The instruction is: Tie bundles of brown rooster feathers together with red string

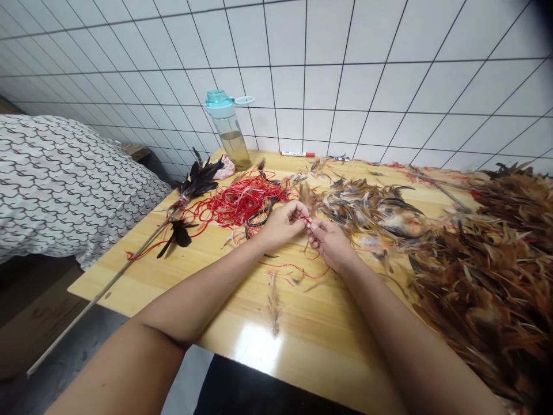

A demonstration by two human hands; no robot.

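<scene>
Both hands meet over the middle of the wooden table (242,288). My left hand (285,223) is closed in a pinch on a red string (306,219). My right hand (330,241) pinches the same string just to the right, fingertips nearly touching the left ones. Brown feathers (306,196) show right behind the fingertips; whether they are held too, I cannot tell. A tangle of red string (246,199) lies behind and left of my left hand. Beyond my right hand is a heap of loose brown and black feathers (367,204).
A thin stick (108,282) with black feathers (201,177) at its tip overhangs the table's left edge. A water bottle (233,141) and a red-and-white marker (298,154) are near the tiled wall. Brown feathers (488,276) pile up at right. Patterned cloth (73,184) is at left.
</scene>
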